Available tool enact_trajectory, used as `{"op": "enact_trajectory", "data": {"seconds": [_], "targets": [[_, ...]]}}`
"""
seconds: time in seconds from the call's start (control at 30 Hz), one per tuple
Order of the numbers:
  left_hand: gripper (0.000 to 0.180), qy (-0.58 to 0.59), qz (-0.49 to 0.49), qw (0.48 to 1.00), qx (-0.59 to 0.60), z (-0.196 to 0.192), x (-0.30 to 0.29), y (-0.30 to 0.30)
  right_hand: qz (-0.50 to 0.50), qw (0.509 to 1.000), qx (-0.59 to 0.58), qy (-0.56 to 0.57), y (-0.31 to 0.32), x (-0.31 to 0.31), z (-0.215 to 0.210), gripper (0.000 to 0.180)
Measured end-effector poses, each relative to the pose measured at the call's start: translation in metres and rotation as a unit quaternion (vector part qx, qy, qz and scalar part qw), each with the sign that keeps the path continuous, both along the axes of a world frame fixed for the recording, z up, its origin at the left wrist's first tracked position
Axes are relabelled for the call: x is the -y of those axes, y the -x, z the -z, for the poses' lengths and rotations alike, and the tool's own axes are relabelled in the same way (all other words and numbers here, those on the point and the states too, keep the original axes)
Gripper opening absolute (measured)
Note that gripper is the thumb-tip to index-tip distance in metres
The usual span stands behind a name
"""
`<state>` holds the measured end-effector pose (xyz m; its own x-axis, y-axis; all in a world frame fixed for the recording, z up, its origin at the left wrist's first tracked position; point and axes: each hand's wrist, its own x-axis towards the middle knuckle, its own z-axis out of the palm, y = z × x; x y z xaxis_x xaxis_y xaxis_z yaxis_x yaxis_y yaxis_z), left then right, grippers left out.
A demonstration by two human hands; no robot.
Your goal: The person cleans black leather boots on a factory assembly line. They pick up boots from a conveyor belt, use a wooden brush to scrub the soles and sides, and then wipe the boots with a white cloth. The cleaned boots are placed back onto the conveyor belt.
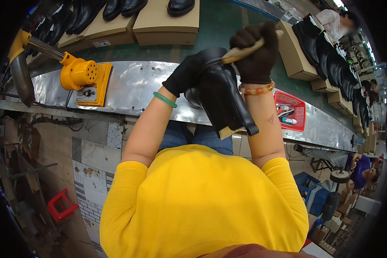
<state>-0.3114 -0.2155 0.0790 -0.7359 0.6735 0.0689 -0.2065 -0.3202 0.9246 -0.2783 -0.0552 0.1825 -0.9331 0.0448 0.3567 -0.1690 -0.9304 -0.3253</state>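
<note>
A black leather boot [221, 92] is held tilted above the metal bench edge, its tan-lined opening toward my body. My left hand [189, 71], in a black glove, is closed round the boot's far end. My right hand [256, 53], in a dark brown glove, is closed on a wooden-handled brush [244, 51]. The brush's pale wooden body lies against the far end of the boot, and its bristles are hidden. Part of another rounded black thing [193, 98] shows behind the boot, too covered to name.
A yellow machine [88, 79] with a nozzle arm stands on the metal bench [133, 86] at left. Right of my forearm sits a red basket [303, 112] with small items. Shoe boxes [165, 28] bearing black shoes line the green belt [219, 26]. Two people are at far right.
</note>
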Motion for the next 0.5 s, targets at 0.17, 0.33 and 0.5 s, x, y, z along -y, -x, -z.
{"op": "enact_trajectory", "data": {"seconds": [0.17, 0.33, 0.5], "targets": [[0.047, -0.107, -0.154, 0.982, 0.030, 0.060, 0.054, 0.028, 0.244, 0.932, 0.103, -0.246, -0.037, -0.043, 0.045, 0.026], [0.048, -0.251, -0.128, 0.942, 0.183, 0.062, 0.081, 0.012, 0.021, 0.831, 0.331, -0.446, -0.093, -0.022, 0.139, 0.059], [0.049, -0.242, -0.117, 0.933, 0.240, 0.086, 0.092, -0.019, -0.051, 0.936, 0.305, -0.169, -0.093, 0.004, 0.153, 0.047]]}}
